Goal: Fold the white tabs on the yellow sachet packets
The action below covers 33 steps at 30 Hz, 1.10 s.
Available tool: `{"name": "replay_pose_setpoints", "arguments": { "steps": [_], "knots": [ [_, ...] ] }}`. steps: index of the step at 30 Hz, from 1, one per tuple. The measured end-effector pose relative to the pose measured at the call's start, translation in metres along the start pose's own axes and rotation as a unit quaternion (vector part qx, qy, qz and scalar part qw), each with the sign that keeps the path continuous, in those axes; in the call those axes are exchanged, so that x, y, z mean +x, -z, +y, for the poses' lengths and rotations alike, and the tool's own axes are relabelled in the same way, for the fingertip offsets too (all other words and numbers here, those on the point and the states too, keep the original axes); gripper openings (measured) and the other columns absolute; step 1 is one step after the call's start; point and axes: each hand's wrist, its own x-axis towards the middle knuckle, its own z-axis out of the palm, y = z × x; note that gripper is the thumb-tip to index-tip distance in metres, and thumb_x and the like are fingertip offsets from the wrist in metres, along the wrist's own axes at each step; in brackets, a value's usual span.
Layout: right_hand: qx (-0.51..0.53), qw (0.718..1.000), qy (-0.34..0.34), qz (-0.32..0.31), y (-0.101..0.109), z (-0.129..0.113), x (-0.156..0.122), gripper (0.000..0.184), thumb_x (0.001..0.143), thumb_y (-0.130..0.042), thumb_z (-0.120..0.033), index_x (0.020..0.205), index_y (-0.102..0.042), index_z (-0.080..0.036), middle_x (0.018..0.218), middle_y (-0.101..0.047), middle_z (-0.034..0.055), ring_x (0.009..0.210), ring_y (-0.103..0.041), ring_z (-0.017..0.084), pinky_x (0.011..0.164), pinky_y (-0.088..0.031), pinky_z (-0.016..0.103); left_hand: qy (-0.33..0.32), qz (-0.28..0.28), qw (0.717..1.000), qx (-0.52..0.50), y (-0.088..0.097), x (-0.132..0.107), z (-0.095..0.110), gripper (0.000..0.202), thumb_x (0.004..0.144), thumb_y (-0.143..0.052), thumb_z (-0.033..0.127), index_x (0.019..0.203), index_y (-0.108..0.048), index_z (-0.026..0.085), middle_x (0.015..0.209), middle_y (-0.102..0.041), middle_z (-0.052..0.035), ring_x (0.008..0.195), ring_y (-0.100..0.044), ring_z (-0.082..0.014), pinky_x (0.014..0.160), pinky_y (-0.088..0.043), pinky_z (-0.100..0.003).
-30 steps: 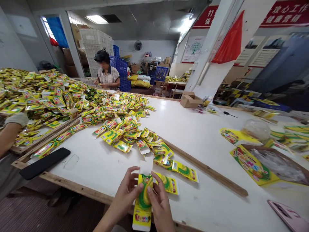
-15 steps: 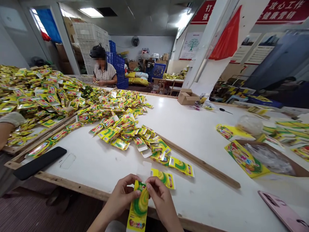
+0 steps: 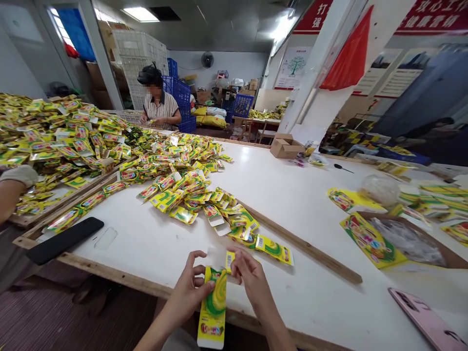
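Observation:
My left hand (image 3: 195, 282) grips a flat yellow and green carton (image 3: 212, 312) by its side, thumb on the front. The carton hangs upright over the table's front edge, its printed face toward me. A pale flap (image 3: 217, 257) stands up at its top end. Just right of it, my right hand (image 3: 246, 268) is apart from this carton, fingers curled and pressed together. Whatever they pinch is hidden. Behind those fingers shows part of another yellow carton (image 3: 229, 262) lying on the white table (image 3: 153, 248).
Several cartons form a heap (image 3: 193, 195) ahead, beside a wooden strip (image 3: 303, 239). A black phone (image 3: 66, 239) lies left, a pink phone (image 3: 424, 317) right. An open display box (image 3: 376, 243) holds clear plastic. A co-worker (image 3: 161, 107) sits beyond; another person's sleeved arm (image 3: 18, 178) reaches in left.
My right hand has left the held carton's top and moved right and up, over the carton on the table. My left hand keeps its hold, with its index finger raised.

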Motion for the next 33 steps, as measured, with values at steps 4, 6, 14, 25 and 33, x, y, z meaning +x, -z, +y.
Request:
{"name": "replay_pose_setpoints", "arguments": {
  "steps": [4, 6, 14, 25, 33],
  "knots": [
    [-0.019, 0.999, -0.019, -0.044, -0.008, -0.003, 0.0, 0.044, 0.074, -0.066, -0.06, 0.067, -0.057, -0.017, 0.054, -0.051, -0.0039, 0.045, -0.04, 0.008, 0.043, -0.03, 0.021, -0.017, 0.01, 1.0, 0.022, 0.0, 0.0, -0.003, 0.063, 0.081, -0.068, 0.034, 0.128, -0.027, 0.031, 0.095, -0.061, -0.002, 0.073, -0.066, -0.0163, 0.061, -0.05, -0.025],
    [-0.04, 0.998, -0.028, -0.051, -0.011, -0.002, -0.001, 0.035, 0.072, -0.071, -0.05, 0.07, -0.055, -0.019, 0.054, -0.048, -0.0063, 0.046, -0.038, 0.008, 0.043, -0.029, 0.019, -0.02, 0.016, 0.999, 0.042, 0.0, 0.0, -0.001, 0.06, 0.081, -0.068, 0.034, 0.128, -0.032, 0.03, 0.096, -0.06, -0.0027, 0.076, -0.066, -0.0172, 0.063, -0.051, -0.026],
    [-0.134, 0.99, 0.009, -0.054, -0.009, 0.0, -0.003, 0.029, 0.075, -0.064, -0.026, 0.103, -0.067, -0.018, 0.059, -0.045, -0.0066, 0.054, -0.043, 0.011, 0.051, -0.034, 0.022, -0.001, 0.005, 0.999, 0.036, -0.002, 0.004, 0.008, 0.046, 0.08, -0.068, 0.037, 0.12, -0.048, 0.025, 0.109, -0.059, -0.0077, 0.084, -0.065, -0.0206, 0.071, -0.052, -0.032],
    [-0.266, 0.96, 0.035, -0.076, -0.009, -0.001, -0.008, 0.038, 0.068, -0.06, -0.012, 0.105, -0.063, -0.022, 0.063, -0.052, -0.0059, 0.058, -0.048, 0.013, 0.053, -0.034, 0.022, 0.008, 0.017, 0.999, 0.03, -0.001, 0.003, 0.005, 0.05, 0.079, -0.069, 0.037, 0.121, -0.044, 0.026, 0.107, -0.06, -0.0072, 0.077, -0.065, -0.0179, 0.065, -0.052, -0.028],
    [-0.312, 0.948, 0.035, -0.059, -0.011, 0.002, -0.004, 0.037, 0.068, -0.061, -0.013, 0.104, -0.062, -0.025, 0.065, -0.057, -0.0045, 0.059, -0.052, 0.015, 0.057, -0.034, 0.023, -0.002, 0.022, 0.999, 0.033, -0.003, 0.004, 0.004, 0.046, 0.079, -0.069, 0.039, 0.116, -0.046, 0.026, 0.105, -0.061, -0.006, 0.075, -0.065, -0.0172, 0.064, -0.052, -0.027]
  ]
}}
